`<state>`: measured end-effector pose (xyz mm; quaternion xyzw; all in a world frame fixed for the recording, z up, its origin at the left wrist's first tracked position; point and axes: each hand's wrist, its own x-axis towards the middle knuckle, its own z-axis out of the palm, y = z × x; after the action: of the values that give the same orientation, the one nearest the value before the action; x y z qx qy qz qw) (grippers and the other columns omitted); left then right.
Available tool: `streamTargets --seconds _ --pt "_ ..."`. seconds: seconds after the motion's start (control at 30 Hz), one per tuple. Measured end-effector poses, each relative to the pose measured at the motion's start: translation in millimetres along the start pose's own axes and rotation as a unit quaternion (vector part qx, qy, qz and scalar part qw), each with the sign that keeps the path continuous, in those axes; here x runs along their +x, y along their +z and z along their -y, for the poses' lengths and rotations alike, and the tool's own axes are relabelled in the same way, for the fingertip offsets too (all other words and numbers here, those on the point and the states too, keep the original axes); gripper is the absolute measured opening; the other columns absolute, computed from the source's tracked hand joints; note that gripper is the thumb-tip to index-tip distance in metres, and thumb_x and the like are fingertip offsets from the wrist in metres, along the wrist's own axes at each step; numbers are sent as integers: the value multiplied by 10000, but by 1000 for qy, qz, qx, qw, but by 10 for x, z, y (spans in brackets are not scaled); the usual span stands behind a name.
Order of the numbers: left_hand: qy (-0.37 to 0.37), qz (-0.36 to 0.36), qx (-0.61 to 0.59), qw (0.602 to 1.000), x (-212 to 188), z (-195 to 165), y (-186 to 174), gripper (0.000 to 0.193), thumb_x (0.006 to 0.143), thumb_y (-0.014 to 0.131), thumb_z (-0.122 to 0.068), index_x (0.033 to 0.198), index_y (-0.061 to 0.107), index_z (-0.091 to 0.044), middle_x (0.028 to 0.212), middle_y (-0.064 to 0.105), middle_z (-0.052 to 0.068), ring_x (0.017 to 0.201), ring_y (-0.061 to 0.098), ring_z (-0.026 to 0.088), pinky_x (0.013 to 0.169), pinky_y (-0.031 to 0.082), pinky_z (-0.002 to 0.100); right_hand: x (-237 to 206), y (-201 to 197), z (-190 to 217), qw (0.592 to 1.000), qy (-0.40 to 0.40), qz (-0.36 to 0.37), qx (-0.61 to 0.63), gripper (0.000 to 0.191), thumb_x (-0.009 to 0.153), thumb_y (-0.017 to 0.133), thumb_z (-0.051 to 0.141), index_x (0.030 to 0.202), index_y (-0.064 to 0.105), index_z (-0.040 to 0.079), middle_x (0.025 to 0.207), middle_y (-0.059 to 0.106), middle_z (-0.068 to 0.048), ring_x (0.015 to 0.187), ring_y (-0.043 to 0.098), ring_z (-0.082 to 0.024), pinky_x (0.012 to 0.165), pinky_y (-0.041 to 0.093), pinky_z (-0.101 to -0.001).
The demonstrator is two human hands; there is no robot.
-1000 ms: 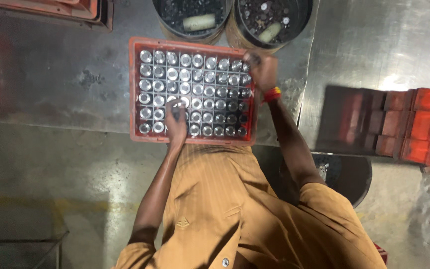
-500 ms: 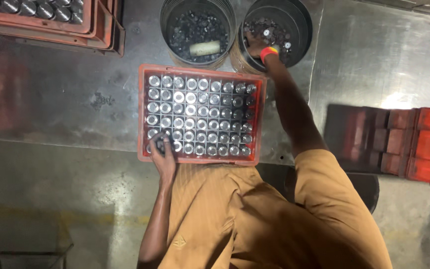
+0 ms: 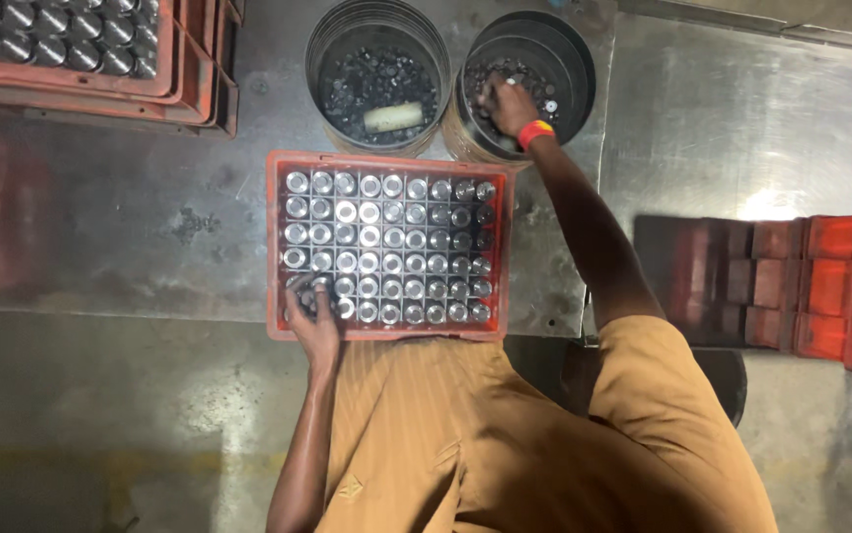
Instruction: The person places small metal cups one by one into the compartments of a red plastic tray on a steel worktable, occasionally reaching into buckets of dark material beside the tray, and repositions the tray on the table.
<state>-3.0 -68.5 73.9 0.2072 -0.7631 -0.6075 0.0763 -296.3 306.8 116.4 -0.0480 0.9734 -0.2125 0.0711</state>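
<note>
Red plastic crate (image 3: 276, 247) of upright metal cylinders (image 3: 386, 247) now sits closer, the left hand (image 3: 312, 314) resting fingers together on its near-left corner, while the right hand (image 3: 507, 104) has moved off the crate into the right black bucket (image 3: 579, 74), fingers curled among small parts (image 3: 534, 84).

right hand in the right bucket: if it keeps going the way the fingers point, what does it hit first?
The right hand points down into the right bucket, so it would probably meet the pile of small dark parts first; it may be touching them, depth is unclear.
</note>
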Motion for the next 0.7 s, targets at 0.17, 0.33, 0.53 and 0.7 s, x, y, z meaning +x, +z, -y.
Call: streamTargets --seconds 0.17,0.33,0.53,0.7 --pt "75 46 -21 996 -31 51 110 212 1089 608 -115 1274 592 -14 1079 622 57 944 570 118 818 474 267 -137 -81 -126 977 -115 -169 61 98 1005 656 121 1086 689 77 1046 726 -233 984 697 -448 849 540 -511" --pt "-121 128 -130 976 9 51 387 223 1009 640 -174 1209 619 -79 867 578 -18 713 499 58 589 403 225 -333 16 2 825 79 -229 510 184 1066 668 263 1050 682 80 816 646 -26 602 520 -106 510 390 -257" --pt "-270 303 -474 782 141 12 973 283 1117 558 -230 1253 620 10 935 588 -25 804 564 101 739 504 264 -1465 908 693 595 -21 -78 800 233 1142 539 267 1173 606 46 894 616 11 635 535 -28 479 392 -158" --pt "-449 279 -422 736 68 195 1414 382 1033 480 -387 1203 626 -77 1157 690 65 1077 663 214 953 578 356 -2293 1623 1406 908 62 -182 373 146 928 694 162 1029 695 56 938 726 -75 858 686 -224 729 544 -405"
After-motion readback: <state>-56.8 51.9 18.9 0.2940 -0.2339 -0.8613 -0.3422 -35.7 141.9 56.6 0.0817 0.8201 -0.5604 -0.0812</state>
